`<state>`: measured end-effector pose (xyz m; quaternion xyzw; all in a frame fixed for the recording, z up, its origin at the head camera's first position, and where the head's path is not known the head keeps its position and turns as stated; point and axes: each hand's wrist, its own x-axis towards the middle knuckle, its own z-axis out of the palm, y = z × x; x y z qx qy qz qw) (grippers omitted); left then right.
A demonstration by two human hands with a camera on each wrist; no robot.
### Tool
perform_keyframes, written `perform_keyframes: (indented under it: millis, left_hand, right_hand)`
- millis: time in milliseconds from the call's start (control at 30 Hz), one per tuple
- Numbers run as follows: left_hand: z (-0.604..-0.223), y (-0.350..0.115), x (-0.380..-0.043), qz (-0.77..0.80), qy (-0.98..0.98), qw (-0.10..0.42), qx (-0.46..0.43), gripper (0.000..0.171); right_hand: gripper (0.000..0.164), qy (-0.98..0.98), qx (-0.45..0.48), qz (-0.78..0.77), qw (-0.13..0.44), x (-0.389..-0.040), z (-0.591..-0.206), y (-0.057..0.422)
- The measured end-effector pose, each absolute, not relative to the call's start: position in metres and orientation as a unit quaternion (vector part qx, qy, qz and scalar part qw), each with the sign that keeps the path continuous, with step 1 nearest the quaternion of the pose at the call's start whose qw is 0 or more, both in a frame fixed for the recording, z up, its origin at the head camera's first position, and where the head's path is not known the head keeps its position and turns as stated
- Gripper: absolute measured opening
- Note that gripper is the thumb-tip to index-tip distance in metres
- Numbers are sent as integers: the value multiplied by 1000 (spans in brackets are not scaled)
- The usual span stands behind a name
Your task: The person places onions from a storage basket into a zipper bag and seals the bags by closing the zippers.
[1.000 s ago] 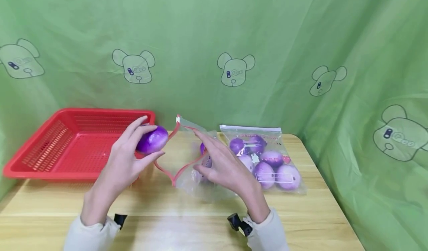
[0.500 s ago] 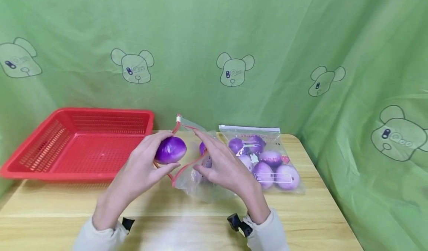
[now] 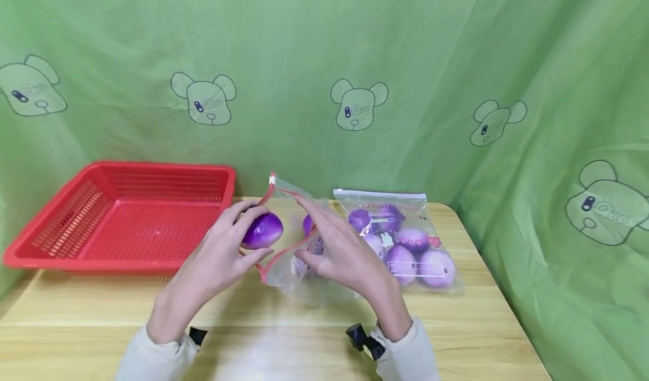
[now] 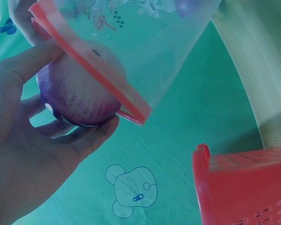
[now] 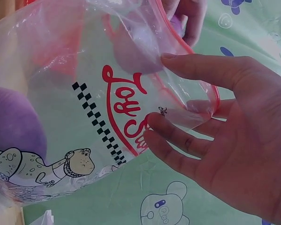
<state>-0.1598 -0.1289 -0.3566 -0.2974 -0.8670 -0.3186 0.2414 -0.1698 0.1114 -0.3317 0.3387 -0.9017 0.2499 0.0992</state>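
In the head view, my left hand [image 3: 215, 260] holds a round purple-and-white vegetable [image 3: 265, 230] between thumb and fingers at the mouth of a clear zip bag [image 3: 284, 268] with a red rim. The left wrist view shows the vegetable [image 4: 79, 89] partly behind that rim, its pale side towards the bag. My right hand [image 3: 350, 251] holds the bag's side, thumb and index finger spread. Fingers lie on both sides of the rim in the right wrist view, near red lettering and a cartoon dinosaur. Another purple piece [image 5: 16, 122] shows inside the bag.
A red plastic basket [image 3: 119, 266] stands at the left of the wooden table [image 3: 284, 347]. A second zip bag [image 3: 379, 198], holding several purple vegetables, lies flat at the right. Green printed cloth [image 3: 284, 48] hangs behind and along the right side.
My left hand has moved right and slightly down from beside the basket, bringing the purple vegetable to the bag's mouth. My right hand has stayed almost in place.
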Motion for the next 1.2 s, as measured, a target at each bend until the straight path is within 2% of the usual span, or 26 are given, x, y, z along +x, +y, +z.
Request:
perform_keyframes:
  millis: [633,967,1200]
  left_hand:
    - [-359,-139,-156,-268,-908,188,-263,60]
    - [-358,-139,-155,-243,-922,159,-258,69]
    - [-356,-139,-152,-247,-919,167,-259,62]
  right_hand:
    - [98,-899,340,255,102,-170,-329,114]
    - [96,-901,335,260,97,-169,-330,116]
    - [96,-898,334,265,111,-169,-330,118]
